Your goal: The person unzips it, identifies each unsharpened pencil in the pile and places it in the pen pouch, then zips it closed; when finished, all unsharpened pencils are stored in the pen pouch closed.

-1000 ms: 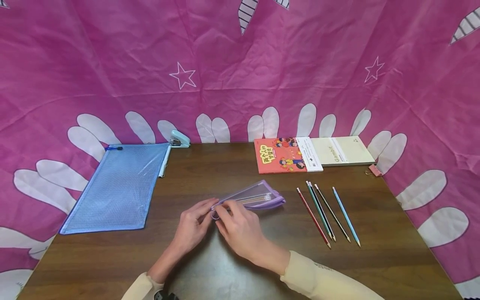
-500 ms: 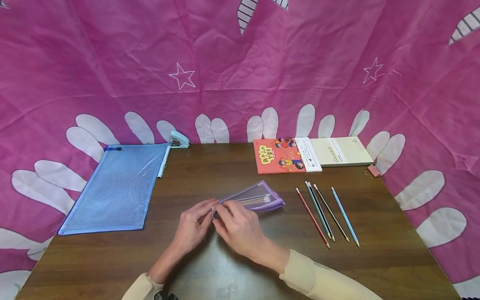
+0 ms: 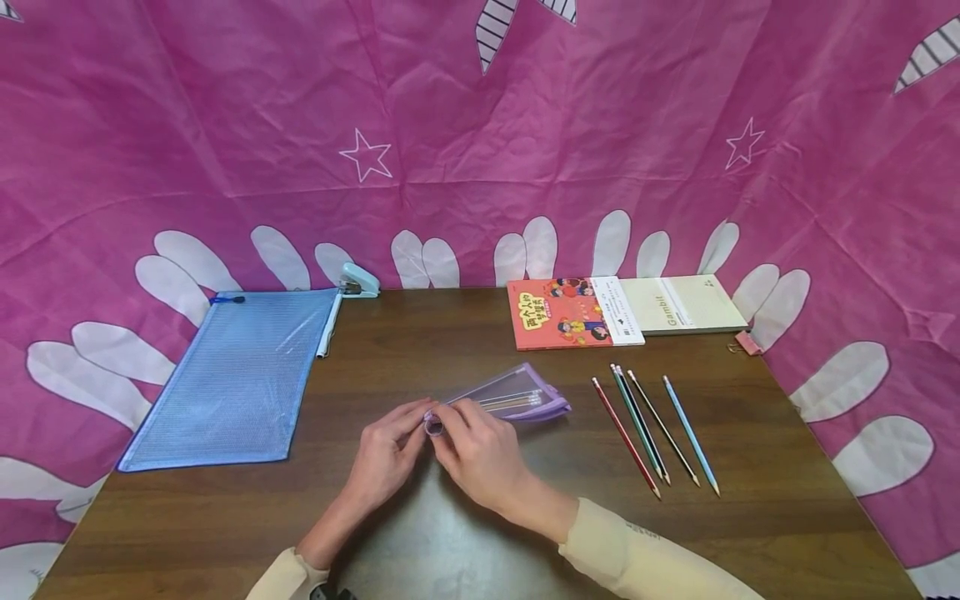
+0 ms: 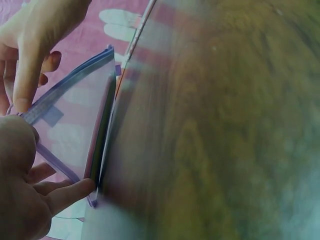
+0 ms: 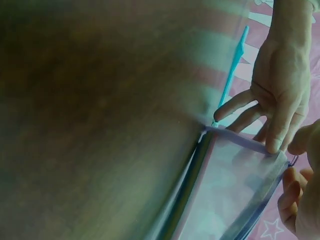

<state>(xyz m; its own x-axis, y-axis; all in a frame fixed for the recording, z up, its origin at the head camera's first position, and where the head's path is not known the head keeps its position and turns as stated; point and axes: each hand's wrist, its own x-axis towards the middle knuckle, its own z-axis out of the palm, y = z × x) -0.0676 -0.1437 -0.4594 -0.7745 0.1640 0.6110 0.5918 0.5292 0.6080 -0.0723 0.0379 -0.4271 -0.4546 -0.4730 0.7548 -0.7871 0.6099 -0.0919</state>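
Note:
A clear mesh pencil pouch point(image 3: 495, 390) with purple edges lies in front of both hands in the head view, several pencils point(image 3: 513, 402) showing inside. My left hand point(image 3: 384, 454) pinches the pouch's near-left corner between thumb and fingers; in the left wrist view its other fingers point(image 4: 72, 196) spread along the pouch's end. At that same corner, my right hand point(image 3: 486, 460) pinches the zipper end, thumb and index finger close to the left thumb. A small purple loop point(image 3: 433, 424) shows between the fingertips. The zipper edge point(image 5: 257, 209) stands raised in the right wrist view.
Several loose pencils point(image 3: 651, 429) lie to the right. Behind them are a red book point(image 3: 558, 321), a cream notebook point(image 3: 678, 298) and a pink binder clip point(image 3: 748, 342). On the left lie a blue zip folder point(image 3: 232, 379), a pale pen point(image 3: 327, 329) and a light-blue stapler point(image 3: 361, 280).
The purple loop has shifted slightly up between the fingertips and shows rounder. Both hands stay at the pouch's corner with only small finger movement.

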